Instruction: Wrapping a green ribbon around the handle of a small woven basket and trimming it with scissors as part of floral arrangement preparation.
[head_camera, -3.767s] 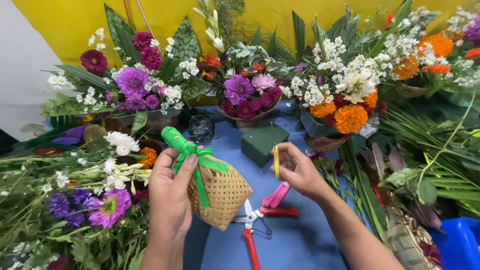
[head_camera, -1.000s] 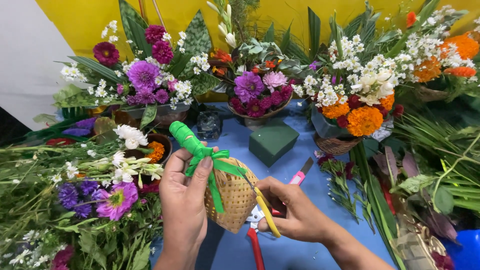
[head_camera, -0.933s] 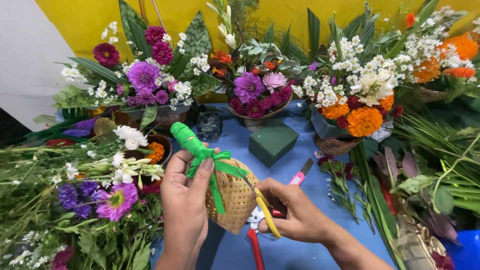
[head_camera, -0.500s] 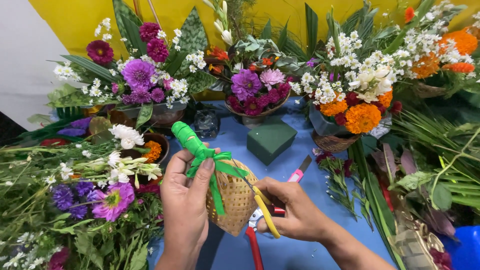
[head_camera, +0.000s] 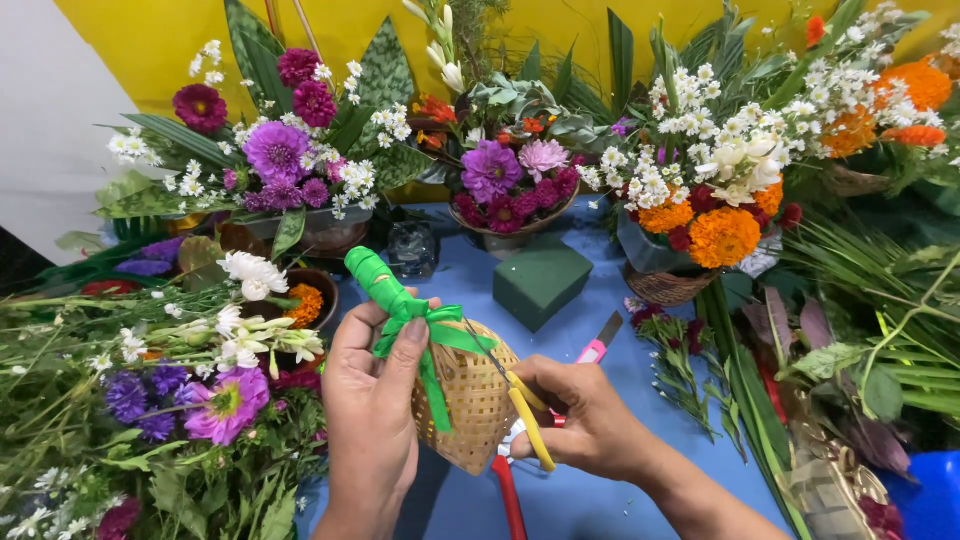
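A small woven basket (head_camera: 470, 405) is held at the six o'clock part of the view, above the blue tabletop (head_camera: 590, 340). It is gripped by the left hand (head_camera: 370, 420), whose grip is closed around its side, with the thumb pressed on the green ribbon bow (head_camera: 420, 318) tied at the basket's top. A green-wrapped handle (head_camera: 375, 280) juts up toward eleven o'clock from the bow, and a ribbon tail (head_camera: 432, 385) hangs down the basket's front.

Yellow-handled scissors (head_camera: 520, 400) are held in the right hand (head_camera: 585, 420), at four o'clock from the basket; the grip is closed about the handles, and the blades are laid against the basket's upper right side, pointing toward the bow. Whether the blades are parted cannot be told.

Under the right hand, red-handled pliers (head_camera: 508, 495) lie on the tabletop. A pink craft knife (head_camera: 598, 345) is seen just beyond the knuckles, at one o'clock from them. A dark green foam block (head_camera: 543, 282) rests at twelve o'clock from the basket, well apart from it.

A bowl of purple and magenta flowers (head_camera: 510, 185) stands behind the block. An arrangement of orange marigolds (head_camera: 720, 235) and white blooms is placed at two o'clock. Loose stems and purple flowers (head_camera: 225, 400) are heaped at nine o'clock.
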